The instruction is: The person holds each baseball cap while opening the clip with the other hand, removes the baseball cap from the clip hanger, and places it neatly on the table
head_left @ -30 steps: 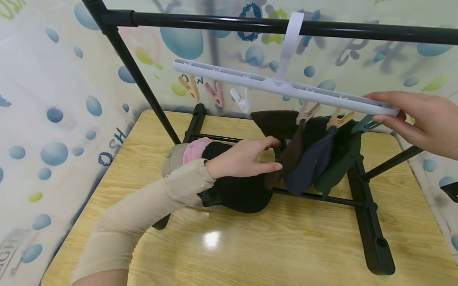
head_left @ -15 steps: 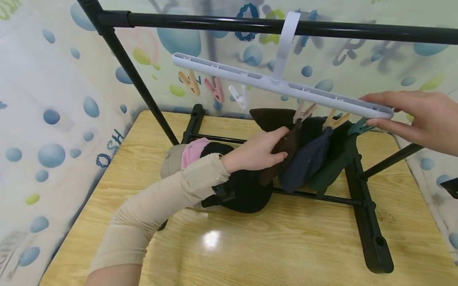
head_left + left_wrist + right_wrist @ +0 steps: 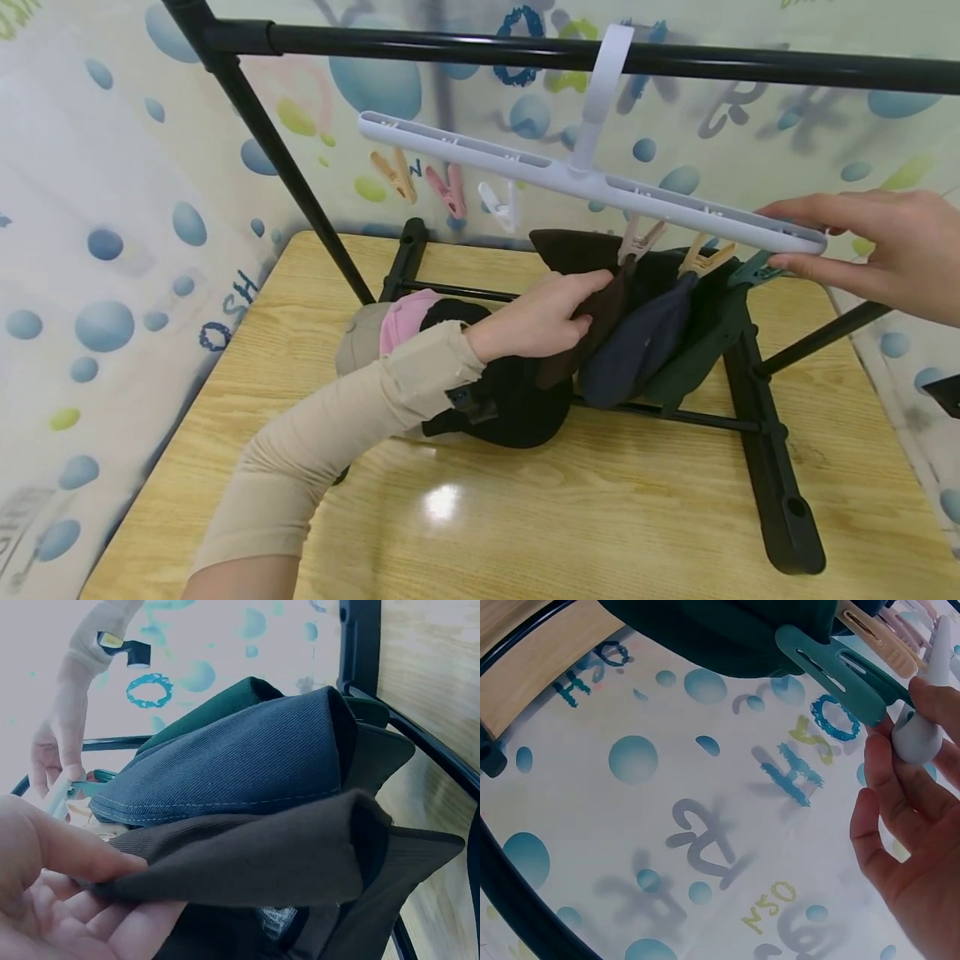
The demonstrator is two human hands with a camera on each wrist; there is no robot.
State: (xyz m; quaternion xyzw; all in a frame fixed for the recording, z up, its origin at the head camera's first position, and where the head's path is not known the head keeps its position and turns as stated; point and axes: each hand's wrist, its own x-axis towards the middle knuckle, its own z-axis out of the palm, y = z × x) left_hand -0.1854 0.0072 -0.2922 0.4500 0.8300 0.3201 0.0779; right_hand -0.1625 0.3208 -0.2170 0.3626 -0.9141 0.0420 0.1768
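A pale lilac clip hanger (image 3: 517,162) hooks over the black rail and slopes down to the right. My right hand (image 3: 888,250) grips its right end, next to the green clothespin (image 3: 832,671). Dark brown (image 3: 600,325), navy (image 3: 641,342) and dark green (image 3: 705,358) caps hang from clothespins on that side. My left hand (image 3: 536,321) pinches the brown cap's edge; in the left wrist view the thumb (image 3: 90,851) lies on top of the cloth with fingers beneath. Orange, pink and white clothespins (image 3: 498,206) hang bare on the hanger's left half.
Black rack rail (image 3: 450,43) runs across the top, with its feet (image 3: 783,492) on the wooden table (image 3: 562,517). Behind my left forearm lie several caps, including a black one (image 3: 532,417), a pink one (image 3: 405,317) and a beige one (image 3: 356,337). A patterned wall covering stands behind.
My left hand has moved right and up onto the brown cap and taken hold of its edge. The hanger has swung slightly; my right hand keeps its grip on the end.
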